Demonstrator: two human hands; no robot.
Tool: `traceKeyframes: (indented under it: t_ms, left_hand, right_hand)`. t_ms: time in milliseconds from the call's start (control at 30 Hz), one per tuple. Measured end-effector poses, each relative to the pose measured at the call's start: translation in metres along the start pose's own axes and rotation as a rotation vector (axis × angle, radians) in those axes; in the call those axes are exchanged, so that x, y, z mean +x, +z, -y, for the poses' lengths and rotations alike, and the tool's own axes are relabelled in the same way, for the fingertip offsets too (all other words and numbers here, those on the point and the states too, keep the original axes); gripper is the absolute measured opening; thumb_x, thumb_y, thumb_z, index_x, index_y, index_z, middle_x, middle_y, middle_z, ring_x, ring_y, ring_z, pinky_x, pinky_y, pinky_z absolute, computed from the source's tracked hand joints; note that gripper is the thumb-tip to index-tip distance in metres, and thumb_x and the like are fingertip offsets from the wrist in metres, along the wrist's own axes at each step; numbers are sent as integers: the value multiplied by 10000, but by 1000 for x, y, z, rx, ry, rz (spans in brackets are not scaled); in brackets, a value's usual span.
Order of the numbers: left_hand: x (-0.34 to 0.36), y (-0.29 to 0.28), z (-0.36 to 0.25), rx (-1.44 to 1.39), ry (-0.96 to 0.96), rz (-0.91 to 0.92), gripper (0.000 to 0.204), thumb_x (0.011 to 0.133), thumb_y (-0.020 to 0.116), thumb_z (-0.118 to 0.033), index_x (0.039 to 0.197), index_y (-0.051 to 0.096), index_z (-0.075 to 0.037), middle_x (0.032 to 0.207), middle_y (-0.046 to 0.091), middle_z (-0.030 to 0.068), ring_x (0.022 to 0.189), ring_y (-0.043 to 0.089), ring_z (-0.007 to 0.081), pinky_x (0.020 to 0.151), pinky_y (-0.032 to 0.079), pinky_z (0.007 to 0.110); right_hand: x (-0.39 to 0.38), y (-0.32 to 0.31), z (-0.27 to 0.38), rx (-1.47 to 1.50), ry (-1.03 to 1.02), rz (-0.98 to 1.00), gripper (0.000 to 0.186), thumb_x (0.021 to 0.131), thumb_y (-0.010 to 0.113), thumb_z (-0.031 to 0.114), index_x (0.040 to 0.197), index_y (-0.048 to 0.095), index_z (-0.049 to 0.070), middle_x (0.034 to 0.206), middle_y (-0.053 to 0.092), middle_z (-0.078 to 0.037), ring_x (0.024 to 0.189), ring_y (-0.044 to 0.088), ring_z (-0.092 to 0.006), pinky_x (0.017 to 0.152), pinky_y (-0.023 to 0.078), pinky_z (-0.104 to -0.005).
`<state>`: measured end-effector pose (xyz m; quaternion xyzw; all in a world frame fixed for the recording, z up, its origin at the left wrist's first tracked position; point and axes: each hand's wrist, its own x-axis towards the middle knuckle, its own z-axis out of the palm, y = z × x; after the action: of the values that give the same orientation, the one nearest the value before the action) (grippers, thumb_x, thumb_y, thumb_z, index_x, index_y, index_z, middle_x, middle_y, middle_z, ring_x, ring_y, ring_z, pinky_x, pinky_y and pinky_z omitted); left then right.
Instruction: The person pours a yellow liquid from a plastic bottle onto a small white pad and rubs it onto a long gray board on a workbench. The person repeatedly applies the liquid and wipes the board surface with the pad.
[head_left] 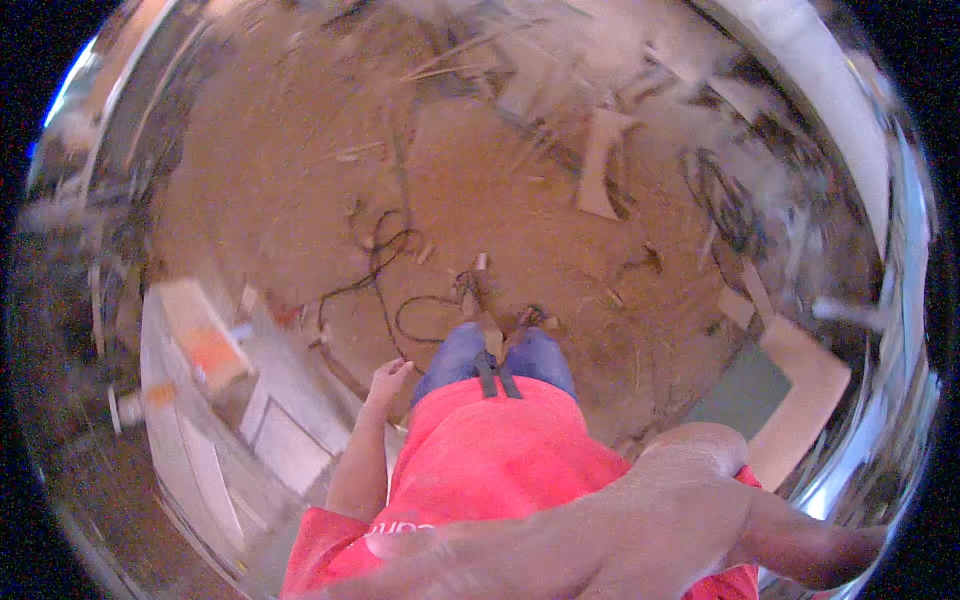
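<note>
My left hand (pixel 391 378) hangs low beside my left thigh, its fingers pinched together. A thin dark cord (pixel 375 285) comes up from the ground and meets the fingertips; it looks held there. The cord lies in loose loops on the brown ground in front of my feet. My right hand (pixel 625 530) is raised very close to the camera, across my red shirt (pixel 490 440). It is large and somewhat blurred, with its digits spread apart and nothing visible in it; part of it runs past the lower edge.
Pale panels (pixel 285 435) and a wooden block with an orange patch (pixel 205 335) stand at the left. A green board (pixel 745 385) beside a wooden frame piece (pixel 815 365) lies at the right. Farther out are a curved wood offcut (pixel 604 160), a dark coil (pixel 725 200) and scattered sticks.
</note>
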<state>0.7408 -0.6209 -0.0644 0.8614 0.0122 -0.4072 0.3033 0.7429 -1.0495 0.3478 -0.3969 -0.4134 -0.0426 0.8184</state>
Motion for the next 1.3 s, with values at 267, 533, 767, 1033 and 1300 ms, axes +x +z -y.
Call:
traceKeyframes:
  t_ms: [267, 533, 767, 1033, 1300]
  left_hand:
    - [-103, 64, 36, -548, -626, 43, 719, 1039, 556, -662, 1272, 754, -11, 1286, 749, 158, 1141, 712, 305, 1005, 551, 458]
    - [-126, 102, 160, -799, -235, 56, 666, 1016, 593, -666, 1236, 784, -67, 1220, 767, 126, 1040, 741, 321, 872, 593, 520]
    - [-105, -15, 140, -580, -496, 130, 734, 984, 605, -690, 1295, 758, -43, 1164, 782, 157, 1084, 735, 327, 904, 579, 523]
    - [-147, -115, 178, -1094, 49, -292, 706, 1008, 633, -654, 1303, 722, -18, 1227, 727, 79, 1101, 634, 230, 994, 506, 400]
    - [-135, -113, 202, -1114, 45, -405, 675, 1072, 566, -572, 1460, 633, -24, 1527, 615, 162, 1424, 560, 281, 1217, 397, 396]
  right_hand:
    - [44, 38, -29, 235, 102, 192, 878, 1015, 477, 714, 1565, 489, 30, 1572, 518, -202, 1478, 409, -403, 1232, 290, -589]
    - [-7, -4, -172, -140, 636, -515, 876, 1036, 476, 687, 1597, 459, 15, 1622, 498, -197, 1543, 398, -379, 1272, 265, -574]
    - [-359, -185, -354, -449, 1494, -742, 573, 1071, 603, 444, 1460, 611, 24, 1472, 626, -160, 1345, 572, -346, 1166, 433, -470]
    - [-274, -135, -462, -997, 1726, 239, 486, 998, 667, 373, 1359, 685, 48, 1273, 723, -162, 1163, 675, -340, 1013, 519, -461]
    - [41, -38, -709, -987, 1210, 459, 416, 893, 792, 338, 1164, 765, 25, 1084, 784, -137, 943, 725, -268, 848, 576, -426]
